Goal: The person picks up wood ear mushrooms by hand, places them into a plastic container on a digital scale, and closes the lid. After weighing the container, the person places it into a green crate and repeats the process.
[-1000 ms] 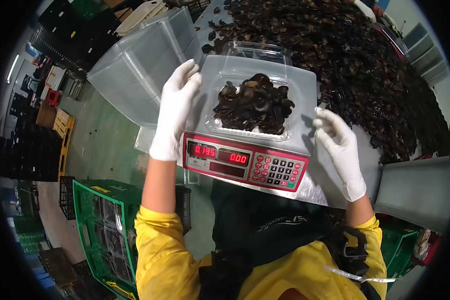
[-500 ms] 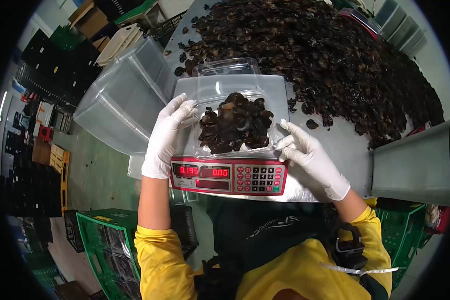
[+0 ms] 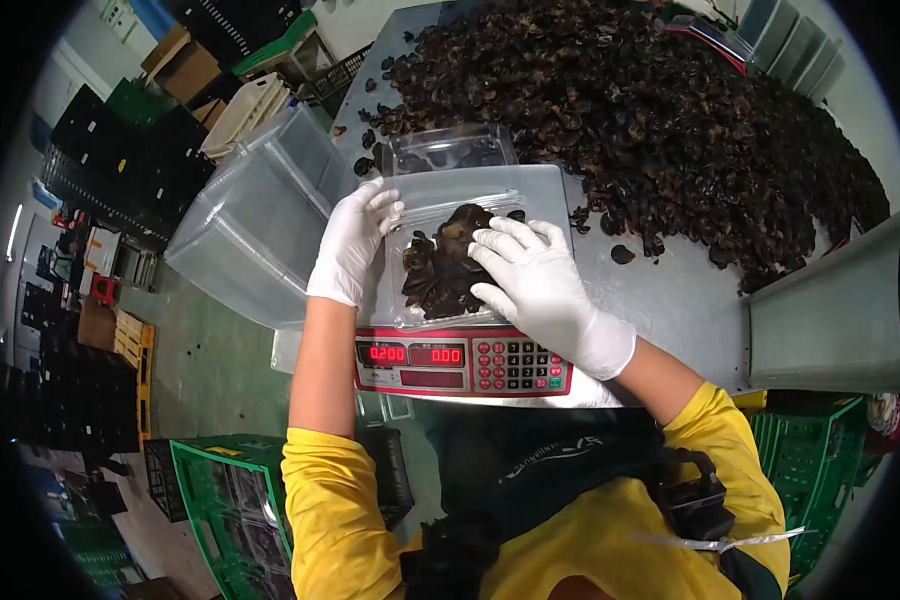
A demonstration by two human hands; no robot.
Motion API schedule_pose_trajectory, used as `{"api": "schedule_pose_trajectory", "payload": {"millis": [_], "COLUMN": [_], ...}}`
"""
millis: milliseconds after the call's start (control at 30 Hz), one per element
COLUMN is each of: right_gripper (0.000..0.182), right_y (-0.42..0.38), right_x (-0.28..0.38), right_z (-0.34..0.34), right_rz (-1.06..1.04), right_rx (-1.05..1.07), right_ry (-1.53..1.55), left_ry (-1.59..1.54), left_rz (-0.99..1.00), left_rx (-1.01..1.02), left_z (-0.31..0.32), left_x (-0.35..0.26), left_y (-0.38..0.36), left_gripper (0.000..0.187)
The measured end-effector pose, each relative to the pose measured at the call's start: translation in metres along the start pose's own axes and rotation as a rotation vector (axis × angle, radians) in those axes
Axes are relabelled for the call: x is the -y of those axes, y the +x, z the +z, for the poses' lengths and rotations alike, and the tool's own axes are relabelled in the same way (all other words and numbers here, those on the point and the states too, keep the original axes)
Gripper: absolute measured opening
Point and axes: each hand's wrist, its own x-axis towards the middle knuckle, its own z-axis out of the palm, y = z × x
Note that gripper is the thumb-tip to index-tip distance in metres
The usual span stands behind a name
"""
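Note:
A clear plastic clamshell tray (image 3: 410, 235) filled with dark dried mushrooms (image 3: 435, 275) sits on the platform of a red-fronted weighing scale (image 3: 463, 363); its display reads 0.200. My left hand (image 3: 354, 243), in a white glove, rests against the tray's left edge. My right hand (image 3: 542, 290), also gloved, lies flat on top of the mushrooms in the tray, fingers spread and pressing down. The tray's open lid (image 3: 448, 148) stands up behind it.
A big heap of dark mushrooms (image 3: 650, 110) covers the metal table (image 3: 680, 300) behind and right of the scale. A stack of clear plastic trays (image 3: 255, 215) lies to the left. Green crates (image 3: 225, 490) stand on the floor below left, another crate (image 3: 810, 460) at lower right.
My right hand moved from the tray's right edge onto the mushrooms. The scale reading went from 0.195 to 0.200. My left hand stayed at the tray's left side.

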Motion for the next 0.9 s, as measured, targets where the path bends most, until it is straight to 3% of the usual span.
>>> {"api": "schedule_pose_trajectory", "payload": {"millis": [100,133,200,267,333,367,433,467,533,567,633,667,733,767,800,900], "right_gripper": [0.049,0.049,0.052,0.044,0.031,0.027,0.018,0.018,0.026,0.026,0.038,0.038,0.034,0.024,0.024,0.017], "right_y": [0.001,0.0,-0.004,-0.012,-0.028,-0.038,-0.054,-0.057,-0.063,-0.061,-0.051,-0.047,-0.04,-0.039,-0.04,-0.039], "right_x": [-0.003,-0.003,-0.002,-0.001,-0.007,-0.013,-0.024,-0.03,-0.035,-0.035,-0.032,-0.033,-0.033,-0.033,-0.033,-0.034], "right_z": [0.001,0.0,-0.005,-0.02,-0.032,-0.039,-0.044,-0.037,-0.043,-0.046,-0.049,-0.047,-0.041,-0.036,-0.032,-0.032], "right_rz": [0.021,0.024,0.047,0.063,0.058,0.108,0.233,0.311,0.698,0.702,0.982,0.98,1.042,1.054,1.047,1.023], "right_rx": [0.076,0.076,0.018,-0.02,-0.136,-0.168,-0.268,-0.333,-0.077,-0.082,0.19,0.19,0.263,0.25,0.255,0.302], "right_ry": [0.027,0.024,0.053,0.106,0.171,0.216,0.284,0.515,0.957,0.953,1.408,1.407,1.588,1.624,1.625,1.52], "left_ry": [-0.036,0.131,0.215,0.201,0.49,0.54,0.641,0.744,1.014,1.104,1.269,1.269,1.299,1.249,1.249,0.827], "left_rz": [0.193,0.306,0.389,0.418,0.508,0.615,0.614,0.616,0.781,0.847,0.955,0.956,0.311,0.186,0.187,0.308], "left_rx": [0.055,0.052,0.086,0.135,0.175,0.144,0.106,0.069,0.089,0.006,-0.23,-0.231,-0.425,-0.334,-0.342,-0.2], "left_z": [0.021,0.023,0.043,0.042,0.036,0.032,0.033,0.034,0.029,0.033,0.041,0.042,0.043,0.041,0.036,0.026], "left_x": [-0.01,-0.013,-0.021,-0.015,-0.008,-0.003,0.003,0.006,0.018,0.021,0.029,0.027,0.02,0.018,0.023,0.047], "left_y": [-0.012,-0.02,-0.059,-0.08,-0.095,-0.1,-0.116,-0.123,-0.124,-0.128,-0.134,-0.138,-0.147,-0.148,-0.147,-0.139], "left_gripper": [0.047,0.057,0.061,0.062,0.065,0.04,0.03,0.023,0.033,0.036,0.046,0.046,0.055,0.063,0.063,0.052]}}
